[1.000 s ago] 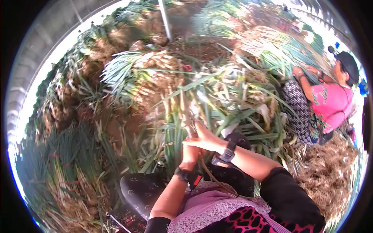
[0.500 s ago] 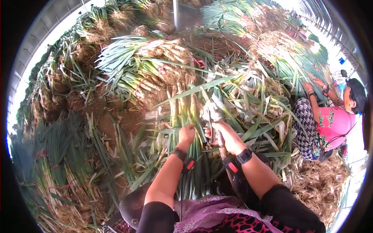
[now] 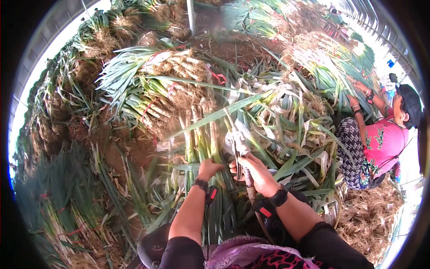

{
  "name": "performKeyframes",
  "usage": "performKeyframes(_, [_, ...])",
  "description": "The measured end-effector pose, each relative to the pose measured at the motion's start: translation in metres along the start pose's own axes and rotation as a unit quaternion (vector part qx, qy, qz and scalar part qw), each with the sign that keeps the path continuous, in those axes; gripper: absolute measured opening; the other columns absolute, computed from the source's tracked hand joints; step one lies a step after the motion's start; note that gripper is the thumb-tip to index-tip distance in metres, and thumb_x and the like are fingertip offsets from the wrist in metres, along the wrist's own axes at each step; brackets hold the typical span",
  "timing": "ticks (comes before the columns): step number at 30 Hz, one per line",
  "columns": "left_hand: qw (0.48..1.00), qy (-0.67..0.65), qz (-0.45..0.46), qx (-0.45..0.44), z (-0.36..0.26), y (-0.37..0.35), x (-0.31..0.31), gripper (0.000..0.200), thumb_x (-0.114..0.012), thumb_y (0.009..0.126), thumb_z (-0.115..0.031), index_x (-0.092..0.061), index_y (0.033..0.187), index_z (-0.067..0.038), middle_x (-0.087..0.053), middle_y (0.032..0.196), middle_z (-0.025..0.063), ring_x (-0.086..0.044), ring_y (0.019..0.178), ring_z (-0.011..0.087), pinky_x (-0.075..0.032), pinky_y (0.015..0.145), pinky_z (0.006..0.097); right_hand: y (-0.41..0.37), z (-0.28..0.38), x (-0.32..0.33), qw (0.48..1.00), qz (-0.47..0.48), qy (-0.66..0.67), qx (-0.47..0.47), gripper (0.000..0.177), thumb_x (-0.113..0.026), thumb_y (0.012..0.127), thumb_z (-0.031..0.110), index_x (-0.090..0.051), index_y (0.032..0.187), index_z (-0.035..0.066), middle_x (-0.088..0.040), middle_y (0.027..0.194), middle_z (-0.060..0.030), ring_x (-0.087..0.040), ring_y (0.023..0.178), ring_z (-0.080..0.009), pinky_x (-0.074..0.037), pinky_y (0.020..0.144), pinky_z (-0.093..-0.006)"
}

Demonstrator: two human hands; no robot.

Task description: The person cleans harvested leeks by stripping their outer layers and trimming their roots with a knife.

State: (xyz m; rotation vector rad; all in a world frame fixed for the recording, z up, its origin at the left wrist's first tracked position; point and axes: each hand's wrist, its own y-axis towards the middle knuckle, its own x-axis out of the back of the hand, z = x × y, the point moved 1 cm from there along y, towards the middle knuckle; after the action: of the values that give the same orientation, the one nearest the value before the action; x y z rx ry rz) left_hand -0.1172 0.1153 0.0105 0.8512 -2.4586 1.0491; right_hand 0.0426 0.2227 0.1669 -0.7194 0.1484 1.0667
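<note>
Several leeks [image 3: 208, 143] lie upright in front of me, roots away from me and green leaves running down toward my lap. My left hand [image 3: 209, 169] is closed around their green part, its thumb pointing right. Just to the right, my right hand [image 3: 260, 174] is wrapped round a slim tool [image 3: 247, 175] with a brown shaft that runs down toward my lap. A pale metallic part shows above the fingers, too blurred to name. Across the stalks lies a long loose green leaf [image 3: 219, 114].
Tied leek bundles [image 3: 156, 85] lie beyond my hands, and more leeks [image 3: 62, 210] stand at left. Stripped leaves [image 3: 291, 130] are heaped at right. A co-worker in a pink top [image 3: 385, 139] sits there, hands on leeks, near a pile of roots [image 3: 369, 219]. A pole [image 3: 191, 18] rises behind.
The view has shifted slightly, so most things sit a little further left. My left thumb now reaches out to the right. Both hands keep their hold.
</note>
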Motion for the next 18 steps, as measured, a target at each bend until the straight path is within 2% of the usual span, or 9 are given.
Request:
performKeyframes(2, [0.975, -0.221, 0.016, -0.030, 0.019, -0.007, 0.002, 0.038, -0.074, 0.070, -0.024, -0.067, 0.096, 0.003, -0.069, 0.087, 0.0099, -0.064, 0.080, 0.0190, -0.050, 0.073, 0.0316, -0.002, 0.005, -0.001, 1.000, -0.011, 0.015, 0.002, 0.024, -0.050, 0.094, 0.024, -0.055, 0.109, 0.005, -0.064, 0.098, -0.0063, -0.062, 0.088, -0.0158, -0.052, 0.074, -0.0324])
performKeyframes(3, [0.949, -0.314, 0.029, -0.024, 0.008, -0.016, 0.015, 0.043, -0.074, 0.071, -0.021, -0.064, 0.105, 0.003, -0.067, 0.092, 0.0082, -0.060, 0.083, 0.0149, -0.049, 0.076, 0.0294, -0.004, 0.006, 0.002, 1.000, -0.012, 0.013, -0.001, 0.025, -0.050, 0.094, 0.024, -0.055, 0.109, 0.005, -0.064, 0.098, -0.0065, -0.062, 0.087, -0.0159, -0.052, 0.074, -0.0324])
performKeyframes(4, [0.935, -0.354, -0.022, 0.006, -0.005, -0.025, 0.026, 0.057, -0.073, 0.073, -0.018, -0.053, 0.122, 0.004, -0.064, 0.103, 0.0106, -0.059, 0.090, 0.0154, -0.047, 0.080, 0.0277, -0.006, 0.008, 0.004, 1.000, -0.014, 0.010, -0.003, 0.026, -0.051, 0.094, 0.025, -0.055, 0.108, 0.004, -0.064, 0.098, -0.0067, -0.062, 0.087, -0.0160, -0.052, 0.074, -0.0324])
performKeyframes(6, [0.840, -0.531, 0.093, -0.065, -0.017, -0.047, 0.045, 0.068, -0.069, 0.076, -0.012, -0.038, 0.134, 0.003, -0.061, 0.108, 0.0118, -0.059, 0.093, 0.0164, -0.047, 0.083, 0.0279, -0.009, 0.009, 0.009, 1.000, -0.002, 0.010, -0.002, 0.028, -0.051, 0.094, 0.026, -0.056, 0.108, 0.002, -0.064, 0.098, -0.0076, -0.062, 0.087, -0.0160, -0.052, 0.073, -0.0322])
performKeyframes(9, [0.858, -0.466, 0.166, -0.138, -0.021, -0.068, 0.038, 0.067, -0.064, 0.078, -0.006, -0.032, 0.136, 0.001, -0.060, 0.105, 0.0105, -0.060, 0.090, 0.0185, -0.049, 0.083, 0.0306, -0.014, 0.013, 0.012, 1.000, 0.000, -0.014, -0.005, 0.028, -0.050, 0.094, 0.026, -0.056, 0.107, 0.002, -0.064, 0.098, -0.0076, -0.062, 0.086, -0.0156, -0.052, 0.073, -0.0310])
performKeyframes(13, [0.857, -0.498, 0.127, -0.044, -0.015, -0.069, 0.011, 0.054, -0.060, 0.077, 0.002, -0.042, 0.128, 0.002, -0.061, 0.102, 0.0103, -0.061, 0.086, 0.0200, -0.051, 0.077, 0.0319, -0.026, 0.004, 0.018, 0.994, 0.004, -0.097, 0.048, 0.022, -0.052, 0.094, 0.024, -0.053, 0.102, 0.004, -0.062, 0.090, -0.0051, -0.060, 0.081, -0.0123, -0.047, 0.070, -0.0255])
performKeyframes(15, [0.879, -0.458, 0.114, -0.071, -0.002, -0.056, -0.002, 0.055, -0.058, 0.078, 0.002, -0.040, 0.130, 0.003, -0.061, 0.101, 0.0125, -0.062, 0.085, 0.0211, -0.052, 0.074, 0.0329, -0.032, -0.008, 0.026, 0.975, -0.016, -0.191, 0.109, 0.018, -0.052, 0.094, 0.023, -0.052, 0.098, 0.005, -0.059, 0.085, -0.0027, -0.058, 0.078, -0.0098, -0.045, 0.068, -0.0240])
performKeyframes(16, [0.888, -0.439, 0.109, -0.087, 0.005, -0.047, -0.011, 0.055, -0.057, 0.079, 0.002, -0.039, 0.131, 0.003, -0.061, 0.101, 0.0136, -0.062, 0.084, 0.0216, -0.053, 0.073, 0.0334, -0.037, -0.015, 0.032, 0.961, -0.017, -0.240, 0.136, 0.017, -0.051, 0.094, 0.022, -0.049, 0.095, 0.006, -0.053, 0.080, 0.0003, -0.053, 0.072, -0.0069, -0.042, 0.063, -0.0221])
performKeyframes(18, [0.890, -0.442, 0.068, -0.086, 0.004, -0.049, -0.024, 0.064, -0.060, 0.075, 0.004, -0.035, 0.135, 0.003, -0.062, 0.099, 0.0135, -0.062, 0.083, 0.0212, -0.052, 0.072, 0.0326, -0.071, -0.015, 0.020, 0.955, -0.035, -0.279, 0.098, 0.022, -0.052, 0.092, 0.024, -0.049, 0.099, 0.003, -0.052, 0.078, 0.0005, -0.051, 0.070, -0.0071, -0.041, 0.063, -0.0229])
